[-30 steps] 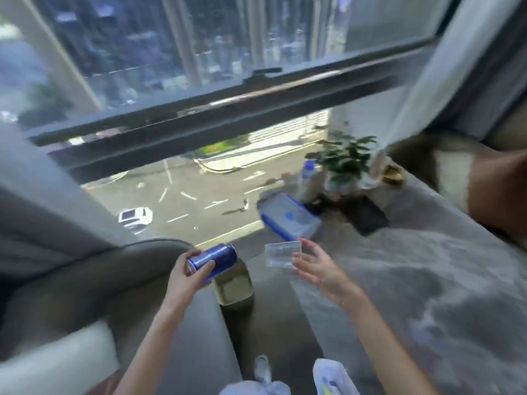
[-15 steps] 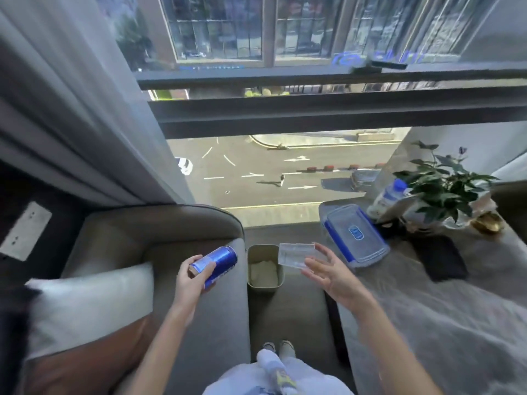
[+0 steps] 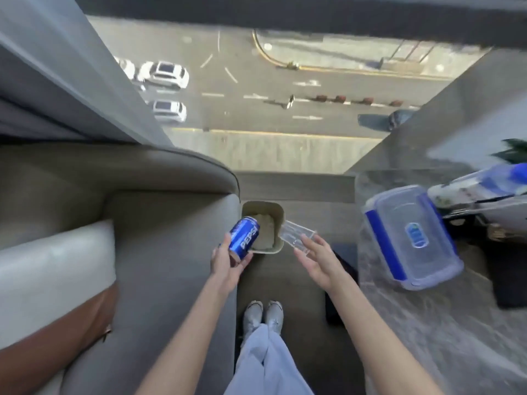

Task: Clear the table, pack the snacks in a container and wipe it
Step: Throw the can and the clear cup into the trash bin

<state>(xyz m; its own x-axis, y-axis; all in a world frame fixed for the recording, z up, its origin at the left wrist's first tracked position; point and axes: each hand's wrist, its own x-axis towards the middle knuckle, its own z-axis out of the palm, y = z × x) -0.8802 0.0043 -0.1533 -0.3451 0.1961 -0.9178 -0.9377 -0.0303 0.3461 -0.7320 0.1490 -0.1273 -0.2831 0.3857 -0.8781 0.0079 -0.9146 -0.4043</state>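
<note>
My left hand (image 3: 226,267) grips a blue Pepsi can (image 3: 244,237), tilted, right at the near left rim of a small beige waste bin (image 3: 278,210) on the floor. My right hand (image 3: 319,259) holds a clear plastic cup (image 3: 296,235) by its base, lying sideways at the bin's right rim. Crumpled paper lies inside the bin. A clear lidded container (image 3: 410,238) with blue clips rests on the marble-patterned table (image 3: 445,332) to the right.
A grey armchair (image 3: 159,252) with a white cushion (image 3: 54,277) stands on the left, beside the bin. A plastic water bottle (image 3: 482,183) lies at the table's far end near a plant (image 3: 513,152). My feet (image 3: 263,312) are on the floor between chair and table. A floor-length window is ahead.
The view tilted downward over the bin. Both hands moved closer to the bin, the can and the cup now at its rim.
</note>
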